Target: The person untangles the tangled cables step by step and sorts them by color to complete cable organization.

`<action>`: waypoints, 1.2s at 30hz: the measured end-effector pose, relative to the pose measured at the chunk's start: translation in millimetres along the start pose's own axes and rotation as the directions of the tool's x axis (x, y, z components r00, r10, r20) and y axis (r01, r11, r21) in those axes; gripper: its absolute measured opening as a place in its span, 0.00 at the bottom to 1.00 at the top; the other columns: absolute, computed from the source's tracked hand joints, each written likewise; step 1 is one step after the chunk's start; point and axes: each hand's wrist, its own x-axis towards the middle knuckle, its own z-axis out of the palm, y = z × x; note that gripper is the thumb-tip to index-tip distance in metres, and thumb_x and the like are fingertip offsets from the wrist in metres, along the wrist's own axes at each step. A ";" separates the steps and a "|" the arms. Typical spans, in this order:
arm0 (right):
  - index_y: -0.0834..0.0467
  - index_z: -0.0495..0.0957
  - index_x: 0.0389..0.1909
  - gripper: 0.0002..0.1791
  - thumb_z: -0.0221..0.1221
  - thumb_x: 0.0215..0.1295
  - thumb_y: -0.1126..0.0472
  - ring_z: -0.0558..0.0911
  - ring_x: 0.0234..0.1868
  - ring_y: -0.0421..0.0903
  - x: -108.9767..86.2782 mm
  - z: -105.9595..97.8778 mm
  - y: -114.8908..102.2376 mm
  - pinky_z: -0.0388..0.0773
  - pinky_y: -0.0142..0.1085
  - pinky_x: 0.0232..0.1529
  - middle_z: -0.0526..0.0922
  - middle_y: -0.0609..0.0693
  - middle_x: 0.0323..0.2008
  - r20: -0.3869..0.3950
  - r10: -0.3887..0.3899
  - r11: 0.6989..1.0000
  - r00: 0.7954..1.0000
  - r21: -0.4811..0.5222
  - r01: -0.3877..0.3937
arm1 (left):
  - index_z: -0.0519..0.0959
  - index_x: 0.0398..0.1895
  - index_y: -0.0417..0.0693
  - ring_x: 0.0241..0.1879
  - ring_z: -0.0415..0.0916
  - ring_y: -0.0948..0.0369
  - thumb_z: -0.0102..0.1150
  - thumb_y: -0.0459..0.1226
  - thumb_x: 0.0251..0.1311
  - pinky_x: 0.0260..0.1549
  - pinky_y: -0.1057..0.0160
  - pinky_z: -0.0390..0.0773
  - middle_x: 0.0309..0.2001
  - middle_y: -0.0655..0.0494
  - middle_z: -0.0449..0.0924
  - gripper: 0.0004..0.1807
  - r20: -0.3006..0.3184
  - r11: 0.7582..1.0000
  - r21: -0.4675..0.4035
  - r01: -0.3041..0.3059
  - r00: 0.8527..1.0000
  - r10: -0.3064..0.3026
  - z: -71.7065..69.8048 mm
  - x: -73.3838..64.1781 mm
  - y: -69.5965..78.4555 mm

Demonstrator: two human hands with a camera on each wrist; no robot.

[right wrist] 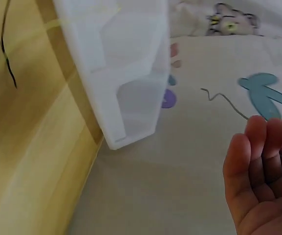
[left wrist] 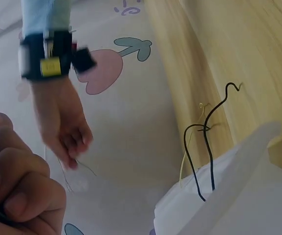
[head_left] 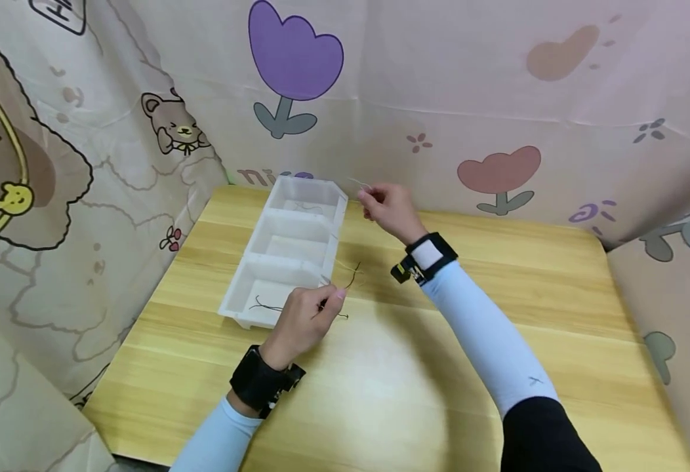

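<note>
Over the near compartment of a white three-compartment tray (head_left: 288,244), my left hand (head_left: 302,322) grips several thin wires in its curled fingers. Black wire ends (head_left: 267,306) stick out to its left and others to its right; a yellow wire (left wrist: 182,169) shows beside a black wire (left wrist: 210,159) in the left wrist view. My right hand (head_left: 393,213) is raised to the right of the tray's far compartment, pinching a thin pale wire (head_left: 359,181) between thumb and fingertips. That pale wire (right wrist: 226,99) has a bent free end in the right wrist view.
A thin pale wire (head_left: 309,207) lies in the far compartment. The tray stands on a wooden table (head_left: 404,380), close to its back edge. Patterned cloth (head_left: 404,78) hangs behind the table and at both sides.
</note>
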 end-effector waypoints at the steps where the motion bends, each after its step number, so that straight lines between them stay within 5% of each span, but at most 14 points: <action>1: 0.57 0.78 0.31 0.10 0.56 0.65 0.55 0.76 0.22 0.45 7.0 4.9 -0.4 0.76 0.37 0.23 0.80 0.56 0.24 0.020 -0.004 0.998 1.000 -0.056 0.006 | 0.56 0.12 0.54 0.11 0.45 0.66 0.41 0.47 0.69 0.12 0.68 0.48 0.11 0.63 0.49 0.24 0.002 1.000 -0.001 0.001 1.000 -0.001 0.0 -0.6 -0.7; 8: 0.58 0.79 0.32 0.10 0.55 0.65 0.55 0.73 0.25 0.43 49.3 43.9 -4.0 0.71 0.35 0.25 0.78 0.48 0.25 0.149 0.001 0.934 0.989 -0.354 0.052 | 0.58 0.12 0.56 0.11 0.46 0.68 0.41 0.48 0.69 0.12 0.69 0.48 0.12 0.65 0.50 0.24 0.011 1.000 0.006 0.005 1.000 -0.005 1.0 -2.4 -4.5; 17: 0.57 0.81 0.35 0.08 0.55 0.65 0.58 0.74 0.28 0.42 76.3 87.8 4.6 0.76 0.33 0.31 0.81 0.48 0.32 0.226 0.041 0.850 0.973 -0.520 0.085 | 0.58 0.13 0.56 0.12 0.47 0.69 0.40 0.50 0.69 0.13 0.70 0.48 0.12 0.65 0.51 0.24 0.009 0.999 0.044 0.000 1.000 -0.001 0.0 -7.4 -5.8; 21: 0.58 0.78 0.47 0.15 0.57 0.64 0.55 0.76 0.34 0.44 86.8 98.8 8.2 0.78 0.36 0.38 0.80 0.52 0.43 0.236 0.131 0.860 0.963 -0.511 0.008 | 0.58 0.13 0.56 0.12 0.46 0.69 0.40 0.50 0.69 0.13 0.70 0.48 0.12 0.65 0.51 0.24 0.014 0.999 0.046 -0.003 1.000 0.002 -3.1 -7.7 -7.6; 26: 0.58 0.60 0.66 0.34 0.57 0.63 0.49 0.77 0.40 0.45 83.4 96.9 5.7 0.77 0.40 0.45 0.77 0.55 0.50 0.258 0.237 0.885 0.936 -0.455 -0.099 | 0.58 0.13 0.56 0.13 0.46 0.69 0.40 0.49 0.69 0.14 0.70 0.48 0.12 0.65 0.50 0.24 0.021 0.999 0.038 -0.008 1.000 0.007 -2.6 -7.5 -4.7; 31: 0.59 0.69 0.59 0.25 0.54 0.66 0.49 0.76 0.35 0.42 67.6 83.1 -5.5 0.78 0.36 0.36 0.79 0.52 0.40 0.311 0.145 0.929 0.939 -0.370 -0.021 | 0.59 0.15 0.55 0.13 0.47 0.68 0.40 0.49 0.70 0.15 0.69 0.49 0.13 0.64 0.51 0.23 0.018 1.000 0.008 0.004 1.000 -0.004 -5.4 -4.7 -3.8; 36: 0.58 0.77 0.47 0.16 0.53 0.66 0.51 0.75 0.27 0.40 39.8 63.2 -19.2 0.75 0.36 0.30 0.80 0.48 0.30 0.329 -0.058 0.946 0.943 -0.283 0.157 | 0.61 0.16 0.53 0.14 0.51 0.66 0.33 0.48 0.73 0.15 0.67 0.55 0.14 0.62 0.53 0.24 0.001 0.997 -0.081 -0.001 1.000 0.001 -5.9 -0.7 -3.1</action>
